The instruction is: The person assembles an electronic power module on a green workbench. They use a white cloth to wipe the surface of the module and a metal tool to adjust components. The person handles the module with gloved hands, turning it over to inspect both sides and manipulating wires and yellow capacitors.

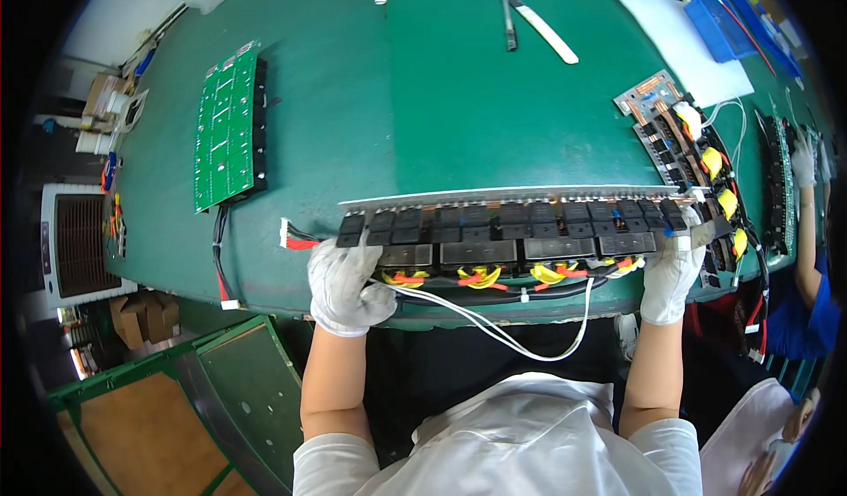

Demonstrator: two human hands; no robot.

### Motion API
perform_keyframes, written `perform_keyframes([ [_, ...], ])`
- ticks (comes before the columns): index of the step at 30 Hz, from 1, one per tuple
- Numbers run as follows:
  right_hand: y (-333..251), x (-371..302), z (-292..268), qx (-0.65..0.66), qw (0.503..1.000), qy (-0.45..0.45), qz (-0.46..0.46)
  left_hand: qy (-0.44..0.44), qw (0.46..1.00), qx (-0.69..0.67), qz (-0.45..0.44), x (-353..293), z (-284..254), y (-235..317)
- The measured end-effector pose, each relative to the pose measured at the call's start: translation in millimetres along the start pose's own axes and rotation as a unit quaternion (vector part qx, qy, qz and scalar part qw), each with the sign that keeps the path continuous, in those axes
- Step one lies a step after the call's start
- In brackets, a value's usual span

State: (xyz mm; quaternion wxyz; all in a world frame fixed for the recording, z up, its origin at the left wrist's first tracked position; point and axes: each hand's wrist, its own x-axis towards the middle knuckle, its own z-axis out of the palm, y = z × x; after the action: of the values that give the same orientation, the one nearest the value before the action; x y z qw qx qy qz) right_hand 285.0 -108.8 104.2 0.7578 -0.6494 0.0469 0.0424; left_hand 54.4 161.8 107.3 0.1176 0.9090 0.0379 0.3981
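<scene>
A long circuit board stands on edge at the table's near side, its rows of black block-shaped components facing me. Yellow-wrapped coils, red and black leads and a loop of white wire hang along its lower edge. My left hand, in a white glove, grips the board's left end, fingers curled in. Beside it a white connector sticks out on red and black wires. The right end is held by my right hand, also gloved. A grey flat piece shows by that hand; its kind is unclear.
A green circuit board with a cable lies at left; another wired board lies at right. Farther back are a black pen-like tool, a white strip and a blue tray. A co-worker's gloved hand works at far right.
</scene>
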Motion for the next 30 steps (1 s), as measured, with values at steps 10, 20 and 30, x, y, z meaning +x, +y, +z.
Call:
perform_keyframes([
  [10, 18.9, 5.1, -28.3, 0.077, 0.997, -0.024, 0.015, -0.034, 0.998, -0.051, -0.001, -11.3, -6.6, -2.3],
  [20, 33.0, 14.0, -47.3, 0.063, 0.995, -0.063, -0.035, -0.053, 0.996, -0.066, 0.03, -7.9, -6.4, -4.2],
  [30, 26.5, 10.0, -40.6, 0.083, 0.995, -0.058, -0.016, -0.013, 0.997, -0.023, 0.067, -7.4, -6.4, 0.1],
])
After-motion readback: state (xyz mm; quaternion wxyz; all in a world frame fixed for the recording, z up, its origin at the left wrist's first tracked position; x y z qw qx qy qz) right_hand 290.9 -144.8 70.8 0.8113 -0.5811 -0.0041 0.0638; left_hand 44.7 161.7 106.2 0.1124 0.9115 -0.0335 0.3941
